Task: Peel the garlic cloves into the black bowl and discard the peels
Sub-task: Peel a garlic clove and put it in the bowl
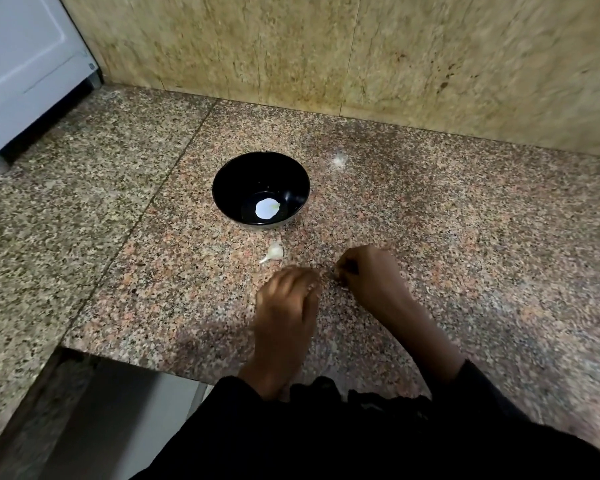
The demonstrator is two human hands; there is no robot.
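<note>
Both hands work close together over the worktop (430,209), left hand (286,306) blurred, right hand (368,268) curled; what the fingers hold I cannot tell. One garlic clove (275,251) waits beside the black bowl (260,190), handy for dropping in.

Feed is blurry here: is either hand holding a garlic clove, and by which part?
Cannot be told. Both the left hand and right hand are curled and blurred. One garlic clove lies loose on the counter.

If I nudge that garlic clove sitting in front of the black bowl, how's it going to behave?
The clove looks small, so probably light and easily slid. Its rounded body may rock or roll; the pointed tail might stop it. The papery skin could flake.
</note>
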